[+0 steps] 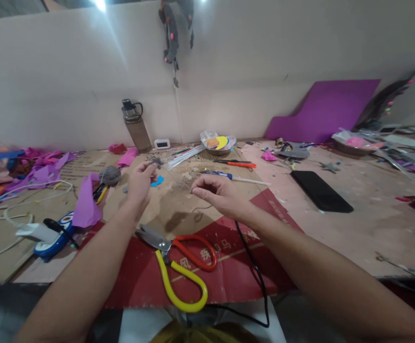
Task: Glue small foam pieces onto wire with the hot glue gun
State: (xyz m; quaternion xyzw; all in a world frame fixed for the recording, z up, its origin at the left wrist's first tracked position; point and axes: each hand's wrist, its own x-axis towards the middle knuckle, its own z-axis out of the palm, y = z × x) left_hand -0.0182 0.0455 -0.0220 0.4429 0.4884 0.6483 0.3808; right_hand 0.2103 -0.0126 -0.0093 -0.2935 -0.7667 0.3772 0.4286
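My left hand [141,183] is raised over the cardboard with thumb and fingers drawn together in a pinch. A small dark grey scrap [156,162] shows at its fingertips; whether it is gripped or lies behind them I cannot tell. Just below those fingers is a blue cut piece [157,181]. My right hand [216,190] is also pinched, its thumb against the curled forefinger, and what it holds is too fine to make out. A thin grey thread [201,208] lies below it. Large scissors with red and yellow handles [164,244] rest between my forearms.
Behind my hands are a glue gun [225,175], orange-handled scissors [241,164], white sticks [186,157] and a bowl [223,151]. A black phone [320,191] lies right. Grey yarn [110,175], a bottle [138,131] and a white cable [5,216] are left.
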